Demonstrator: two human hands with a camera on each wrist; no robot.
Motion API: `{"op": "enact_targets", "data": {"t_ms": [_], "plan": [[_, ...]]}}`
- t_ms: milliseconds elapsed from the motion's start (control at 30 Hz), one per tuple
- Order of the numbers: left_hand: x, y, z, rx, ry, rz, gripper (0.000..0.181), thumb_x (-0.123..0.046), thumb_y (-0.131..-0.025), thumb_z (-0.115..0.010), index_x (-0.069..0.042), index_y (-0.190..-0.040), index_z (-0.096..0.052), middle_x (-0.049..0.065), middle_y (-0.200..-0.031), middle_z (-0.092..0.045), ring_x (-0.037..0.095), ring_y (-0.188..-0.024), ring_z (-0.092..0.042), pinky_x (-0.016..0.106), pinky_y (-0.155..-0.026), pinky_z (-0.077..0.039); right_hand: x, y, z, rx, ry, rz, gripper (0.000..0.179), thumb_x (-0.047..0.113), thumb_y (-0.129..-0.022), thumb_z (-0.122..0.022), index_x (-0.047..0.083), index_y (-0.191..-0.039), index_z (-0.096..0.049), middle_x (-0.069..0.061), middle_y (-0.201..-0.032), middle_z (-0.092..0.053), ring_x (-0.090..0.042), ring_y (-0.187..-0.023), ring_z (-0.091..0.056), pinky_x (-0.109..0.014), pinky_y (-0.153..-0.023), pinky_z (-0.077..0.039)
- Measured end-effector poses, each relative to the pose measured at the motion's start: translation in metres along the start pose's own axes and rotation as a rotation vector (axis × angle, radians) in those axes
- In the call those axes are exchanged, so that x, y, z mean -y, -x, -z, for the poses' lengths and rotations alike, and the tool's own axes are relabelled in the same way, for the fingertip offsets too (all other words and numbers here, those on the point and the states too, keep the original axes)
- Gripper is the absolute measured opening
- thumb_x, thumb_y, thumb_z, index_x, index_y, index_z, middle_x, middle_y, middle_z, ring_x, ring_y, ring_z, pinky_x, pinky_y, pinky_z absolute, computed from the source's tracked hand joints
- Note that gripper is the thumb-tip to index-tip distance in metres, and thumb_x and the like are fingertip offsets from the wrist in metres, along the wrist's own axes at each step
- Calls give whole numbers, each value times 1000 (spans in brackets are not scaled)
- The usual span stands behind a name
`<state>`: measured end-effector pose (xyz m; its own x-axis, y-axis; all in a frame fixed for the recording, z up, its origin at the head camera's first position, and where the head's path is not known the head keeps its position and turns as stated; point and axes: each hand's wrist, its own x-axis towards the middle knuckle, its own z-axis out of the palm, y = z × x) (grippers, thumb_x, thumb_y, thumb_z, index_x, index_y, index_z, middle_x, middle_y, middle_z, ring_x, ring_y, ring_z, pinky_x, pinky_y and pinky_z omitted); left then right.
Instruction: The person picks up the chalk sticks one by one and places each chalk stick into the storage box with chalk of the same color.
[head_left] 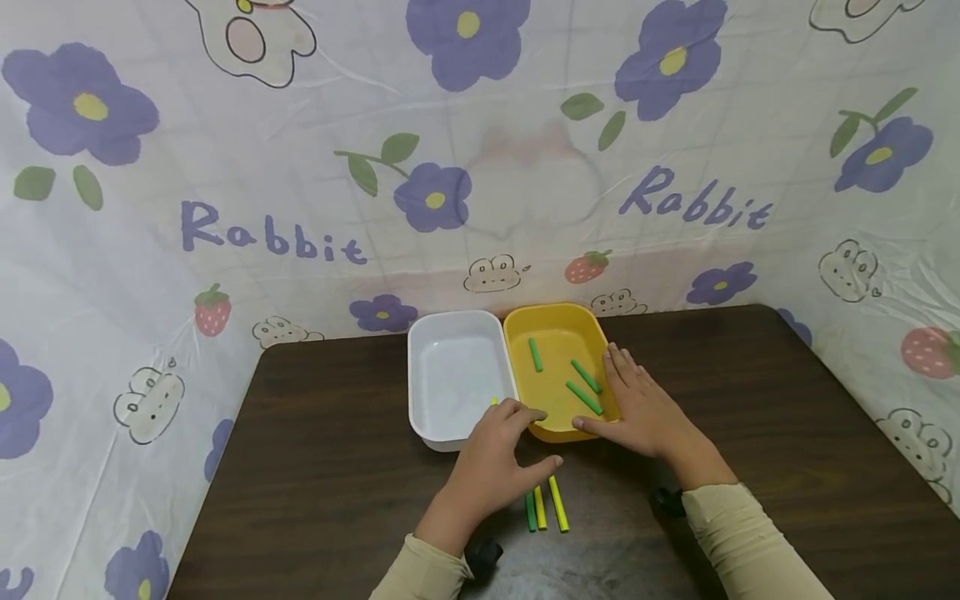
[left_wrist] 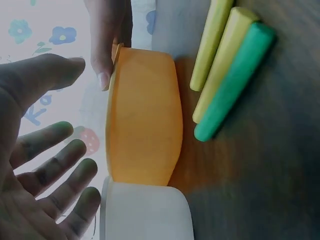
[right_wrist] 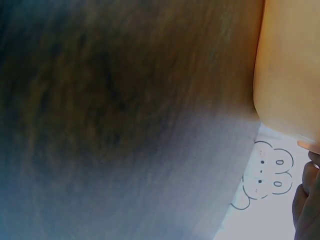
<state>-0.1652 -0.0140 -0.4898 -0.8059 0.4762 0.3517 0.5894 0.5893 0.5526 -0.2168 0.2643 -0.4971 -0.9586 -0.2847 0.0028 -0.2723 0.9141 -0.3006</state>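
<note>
My left hand (head_left: 491,458), fingers spread and bent a little, hovers over the near right corner of the white tray (head_left: 431,437) with nothing in its grasp. Beside it, my right hand (head_left: 641,412) rests with nearly straight fingers along the right rim of the yellow tray (head_left: 555,312), thumb out by the near rim. Three short green sticks (head_left: 583,397) lie inside the yellow tray. A yellow tip (head_left: 495,401) shows in the white tray, partly behind the left hand. In front of the trays lie a green stick (left_wrist: 235,82) and two yellow sticks (left_wrist: 212,45), partly hidden by the left hand in the head view.
Both trays stand side by side near the back of the dark wooden table (head_left: 322,467). A printed cloth (head_left: 480,242) with flowers and rabbits hangs behind the table and at both sides. A dark wrist device (head_left: 483,558) sits at each cuff.
</note>
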Motion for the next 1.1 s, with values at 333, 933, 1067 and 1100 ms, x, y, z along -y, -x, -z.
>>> {"op": "enact_targets", "data": {"t_ms": [333,933,1067,1100], "plan": [[1,18,3,23,8,-19,56,-42,-91,-85,-14,-137,-69,-3,-121,-66,17,-103,-64,29,-86,-55,0,-1,0,-1,1,2,120,79,-93,-55,-2,-169,-9,-22,-178,-5,-42,-165,-10,-62,-131,-16],[6,30,8,156,-9,63,60,-44,-89,-86,-11,-136,-69,4,-124,-67,18,-102,-66,31,-88,-56,1,-1,1,7,-9,-2,121,79,-93,-56,-2,-169,-8,-21,-178,-3,-44,-165,-9,-63,-131,-15],[7,33,7,187,-25,96,64,-47,-88,-86,-11,-139,-68,4,-130,-66,19,-111,-67,36,-94,-58,1,0,1,2,-13,3,120,78,-94,-56,-2,-169,-7,-21,-179,-2,-43,-165,-9,-62,-131,-14],[7,33,7,193,-28,104,65,-48,-88,-86,-12,-139,-68,4,-132,-66,19,-114,-67,38,-96,-58,0,0,1,2,-14,5,120,78,-94,-56,-2,-169,-7,-21,-179,-3,-43,-165,-8,-62,-131,-14]]}}
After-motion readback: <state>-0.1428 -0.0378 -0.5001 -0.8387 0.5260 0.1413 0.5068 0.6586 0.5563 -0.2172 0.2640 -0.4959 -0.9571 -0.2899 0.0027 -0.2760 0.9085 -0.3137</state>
